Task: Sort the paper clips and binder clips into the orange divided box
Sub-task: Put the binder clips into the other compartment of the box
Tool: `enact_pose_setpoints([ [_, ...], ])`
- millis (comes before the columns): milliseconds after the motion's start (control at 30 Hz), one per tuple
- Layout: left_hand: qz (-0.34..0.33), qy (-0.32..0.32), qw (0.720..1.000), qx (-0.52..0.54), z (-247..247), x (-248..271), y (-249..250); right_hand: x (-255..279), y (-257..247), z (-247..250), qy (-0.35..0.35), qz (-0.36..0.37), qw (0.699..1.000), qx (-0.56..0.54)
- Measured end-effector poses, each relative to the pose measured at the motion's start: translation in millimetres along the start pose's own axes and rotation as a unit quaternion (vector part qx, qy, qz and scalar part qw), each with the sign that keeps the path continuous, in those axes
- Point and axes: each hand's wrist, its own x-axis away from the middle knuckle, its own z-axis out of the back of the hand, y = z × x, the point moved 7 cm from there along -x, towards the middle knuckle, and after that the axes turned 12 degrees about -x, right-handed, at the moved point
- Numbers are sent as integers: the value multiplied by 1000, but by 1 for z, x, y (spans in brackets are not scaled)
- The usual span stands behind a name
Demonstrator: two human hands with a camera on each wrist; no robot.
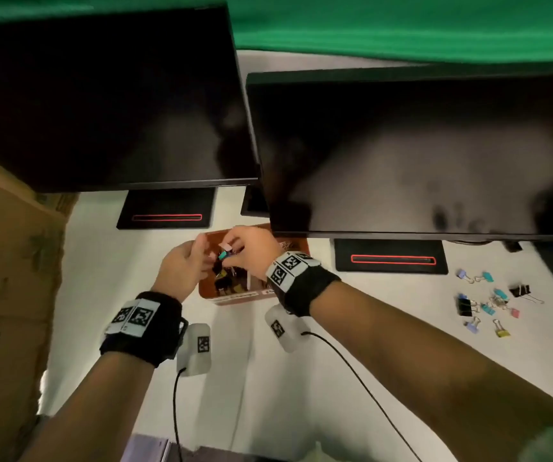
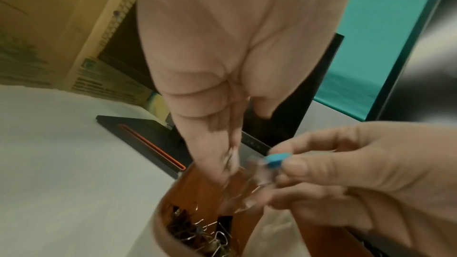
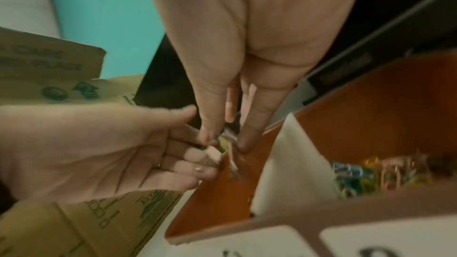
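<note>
Both hands over orange divided box [image 1: 235, 296]: right hand [image 1: 251, 250] pinches small binder clips [image 1: 226, 253], left hand [image 1: 185, 265] loosely open, empty; next, release into binder-clip compartment.

Each bare forearm wears a black wristband [image 1: 141, 328] with white square-coded tags [image 1: 288, 266], a white camera pod [image 1: 196, 348] and black cable [image 1: 361, 371].

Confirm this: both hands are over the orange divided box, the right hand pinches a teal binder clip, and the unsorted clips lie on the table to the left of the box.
One slip: the unsorted clips lie to the right of the orange divided box, as the head view shows. The rest holds: both hands are over the box, and the right hand pinches a teal binder clip.
</note>
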Motion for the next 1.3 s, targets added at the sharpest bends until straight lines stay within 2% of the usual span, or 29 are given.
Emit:
enact_pose_setpoints([
  [67, -15, -11, 999, -35, 1, 5, 8, -1, -1, -9, -6, 5, 1000, 4],
  [167, -94, -29, 994, -43, -4, 23, 30, 15, 3, -1, 4, 26, 1000, 6],
  [300, -211, -78, 972, -68, -39, 48, 54, 62, 45, 29, -10, 27, 999, -40],
  [367, -250, -115, 956, -99, -69, 61, 64, 93, 76, 52, -3, 28, 1000, -3],
  [433, -284, -148, 939, -128, -105, 75, 76, 127, 114, 80, 2, -3, 998, 69],
  [500, -318, -174, 919, -158, -143, 87, 90, 162, 156, 110, 1, -66, 991, 118],
  [600, -355, -217, 892, -174, -204, 108, 115, 218, 208, 149, -14, -156, 976, 154],
  [667, -376, -246, 873, -190, -245, 124, 132, 251, 231, 168, -23, -189, 968, 165],
  [767, -395, -298, 843, -213, -303, 152, 145, 283, 261, 180, -49, -200, 961, 182],
  [867, -393, -349, 816, -242, -352, 174, 146, 298, 279, 179, -82, -169, 969, 159],
  [1000, -384, -371, 786, -312, -394, 186, 136, 304, 291, 186, -68, -146, 979, 128],
  [1233, -374, -339, 800, -326, -407, 178, 139, 310, 302, 192, -62, -116, 984, 117],
  [1300, -369, -332, 813, -304, -405, 176, 144, 311, 306, 197, -50, -103, 989, 96],
])
